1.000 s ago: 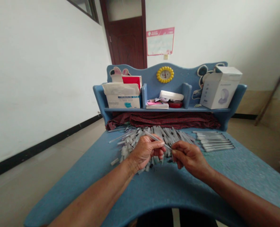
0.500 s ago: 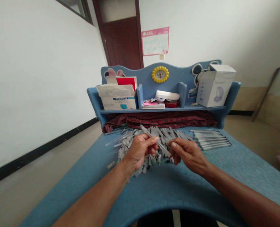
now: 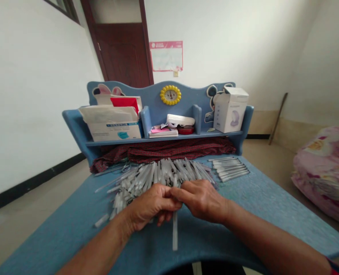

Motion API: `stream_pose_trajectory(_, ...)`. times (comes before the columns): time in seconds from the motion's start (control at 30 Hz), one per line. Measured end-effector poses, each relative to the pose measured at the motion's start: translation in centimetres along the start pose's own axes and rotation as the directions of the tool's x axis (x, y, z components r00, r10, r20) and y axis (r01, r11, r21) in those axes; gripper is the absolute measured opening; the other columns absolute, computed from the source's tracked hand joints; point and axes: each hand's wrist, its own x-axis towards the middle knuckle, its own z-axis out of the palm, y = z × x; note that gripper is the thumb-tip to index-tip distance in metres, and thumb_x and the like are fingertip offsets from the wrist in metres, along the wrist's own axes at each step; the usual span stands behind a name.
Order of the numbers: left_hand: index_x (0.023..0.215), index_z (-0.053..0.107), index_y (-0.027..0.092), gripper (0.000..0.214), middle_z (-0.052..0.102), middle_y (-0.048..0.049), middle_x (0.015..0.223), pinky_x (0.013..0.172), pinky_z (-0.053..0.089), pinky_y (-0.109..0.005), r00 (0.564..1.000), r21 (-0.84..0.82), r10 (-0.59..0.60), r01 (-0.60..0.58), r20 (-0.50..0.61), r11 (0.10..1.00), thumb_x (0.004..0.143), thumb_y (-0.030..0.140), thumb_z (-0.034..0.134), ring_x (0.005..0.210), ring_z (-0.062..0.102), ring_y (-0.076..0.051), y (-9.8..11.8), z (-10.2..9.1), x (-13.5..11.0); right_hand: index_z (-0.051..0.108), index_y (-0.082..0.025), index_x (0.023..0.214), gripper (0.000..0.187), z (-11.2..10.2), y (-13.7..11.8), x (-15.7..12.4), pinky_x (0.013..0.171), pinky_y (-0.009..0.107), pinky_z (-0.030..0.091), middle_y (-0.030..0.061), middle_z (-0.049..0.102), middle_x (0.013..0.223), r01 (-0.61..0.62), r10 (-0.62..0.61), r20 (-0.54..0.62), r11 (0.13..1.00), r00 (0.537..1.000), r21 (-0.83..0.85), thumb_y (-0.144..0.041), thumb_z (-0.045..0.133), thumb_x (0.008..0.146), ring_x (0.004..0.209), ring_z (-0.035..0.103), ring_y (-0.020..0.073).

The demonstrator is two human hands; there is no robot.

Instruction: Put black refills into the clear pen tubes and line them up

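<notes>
My left hand [image 3: 155, 204] and my right hand [image 3: 201, 199] meet over the front of the desk, fingers closed around one translucent pen barrel [image 3: 175, 231]. The barrel's lower end points towards me, and its middle is hidden by my fingers. Just beyond lies a heap of clear plastic pen parts [image 3: 142, 177], some with dark bits. To the right of the heap, several slim pens [image 3: 229, 168] lie side by side in a neat row.
A blue desk [image 3: 261, 214] carries a shelf with a mask box [image 3: 115, 131], stacked papers [image 3: 163, 132], a red tin [image 3: 186, 130] and a white carton [image 3: 231, 110]. Checked cloth [image 3: 163, 149] is bunched under the shelf. A flowered pink bundle [image 3: 326, 168] is at right.
My hands have come together, and the pen barrel has swung from slanting to pointing straight towards me. The view has turned to the right.
</notes>
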Motion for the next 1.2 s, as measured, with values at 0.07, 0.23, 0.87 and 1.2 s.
stream_pose_trajectory(0.07,0.064,0.059,0.013,0.022,0.052,0.0035,0.041,0.032,0.03,-0.014,1.0,0.01,0.003,-0.003,0.0,1.0,0.067,0.032,0.068,0.031,0.04,-0.005,0.1,0.1,0.0,0.058,-0.017,0.097,0.018,-0.2,0.1,0.1,0.05,0.025,0.03,-0.0003,0.055,0.067,0.047,-0.046,0.003,0.998,0.999,-0.039,-0.018,0.04,0.092,0.056,0.048,0.0122)
stream_pose_trajectory(0.23,0.057,0.053,0.014,0.041,0.051,0.0019,0.042,0.033,0.028,-0.014,0.996,-0.094,0.062,-0.068,-0.067,0.993,0.069,0.052,0.064,0.033,0.04,-0.005,0.6,0.0,-0.1,0.056,-0.017,0.089,0.02,-2.2,2.2,0.3,0.051,0.026,0.028,0.0018,0.059,0.073,-0.064,0.094,0.167,0.982,0.981,-0.18,-0.012,0.037,0.091,0.059,0.051,0.0128)
stream_pose_trajectory(0.87,0.061,0.053,0.015,0.037,0.057,0.0015,0.049,0.038,0.029,-0.016,0.989,0.104,0.061,-0.047,-0.134,0.993,0.071,0.049,0.062,0.037,0.041,-0.005,0.3,0.0,0.3,0.064,-0.016,0.096,0.026,-5.8,12.9,-11.1,0.06,0.028,0.042,0.0163,0.068,0.089,-0.446,0.734,0.575,0.678,0.361,-0.585,-0.011,0.041,0.084,0.082,0.067,0.0261)
stream_pose_trajectory(1.2,0.059,0.054,0.014,0.033,0.055,0.0018,0.047,0.036,0.029,-0.016,0.979,0.094,0.086,-0.069,-0.182,0.993,0.072,0.044,0.062,0.035,0.04,-0.005,0.4,0.0,0.3,0.063,-0.014,0.097,0.029,-5.1,12.4,-11.3,0.058,0.029,0.038,0.0191,0.067,0.089,-0.491,0.724,0.569,0.687,0.39,-0.536,-0.008,0.039,0.083,0.08,0.066,0.026)
